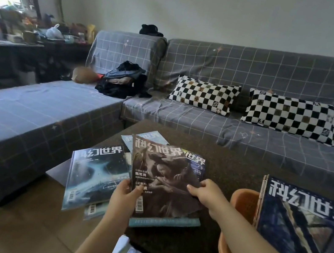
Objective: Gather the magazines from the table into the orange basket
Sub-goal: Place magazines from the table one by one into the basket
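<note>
both hands, left hand (124,197) and right hand (205,192), grip the brown magazine (162,183).

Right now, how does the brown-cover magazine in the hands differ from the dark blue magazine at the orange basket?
The brown-cover magazine is held over the table pile, left hand at its bottom edge, right hand at its right edge; no hand touches the dark blue magazine, which sits in the orange basket. The brown cover shows grey-brown figures; the blue one shows pale diagonal beams. Both carry the same large white title.
</note>
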{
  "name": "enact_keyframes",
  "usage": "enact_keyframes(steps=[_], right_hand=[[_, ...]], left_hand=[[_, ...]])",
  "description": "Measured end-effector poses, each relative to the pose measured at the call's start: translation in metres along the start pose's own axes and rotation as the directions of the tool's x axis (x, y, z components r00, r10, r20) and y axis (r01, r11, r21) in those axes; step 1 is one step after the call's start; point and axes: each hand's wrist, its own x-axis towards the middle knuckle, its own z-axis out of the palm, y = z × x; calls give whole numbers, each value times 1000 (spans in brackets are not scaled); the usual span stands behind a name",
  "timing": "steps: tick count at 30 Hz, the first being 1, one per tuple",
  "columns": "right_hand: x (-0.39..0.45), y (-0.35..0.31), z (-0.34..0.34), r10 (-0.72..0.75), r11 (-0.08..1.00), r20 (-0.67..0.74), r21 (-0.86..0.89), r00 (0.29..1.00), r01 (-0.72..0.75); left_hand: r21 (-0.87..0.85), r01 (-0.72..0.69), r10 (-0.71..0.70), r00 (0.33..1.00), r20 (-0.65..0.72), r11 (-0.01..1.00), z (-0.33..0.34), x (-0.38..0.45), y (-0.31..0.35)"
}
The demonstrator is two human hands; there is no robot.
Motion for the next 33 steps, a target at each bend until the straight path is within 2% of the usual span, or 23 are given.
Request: enact_keyframes(steps=[3,7,11,17,23,26,29,33], right_hand=[[-37,2,-19,-53,975,-10,216,999,54],[-80,12,-52,-87,889,-11,451,996,83],[-114,32,-88,-74,810,-106,573,992,121],[-148,76,-139,-42,816,-294,541,955,202],[-168,122,-172,18,874,-462,437,886,210],[-169,139,-182,-7,909,-486,361,874,208],[-167,149,-187,-32,942,-514,270,857,197],[-159,160,-188,26,989,-548,137,836,59]], left_hand=[[-124,-39,49,996,75,992,-6,-21,16],[-156,-97,128,971,202,983,5,-47,38],[-160,-117,165,931,326,980,33,-72,47],[-151,-83,149,846,513,985,91,-102,31],[-29,-69,72,803,592,997,146,-115,1],[47,-130,71,768,636,990,167,-117,-8],[161,-214,65,768,637,963,185,-115,-15],[341,-394,109,775,622,854,199,-112,-24]])
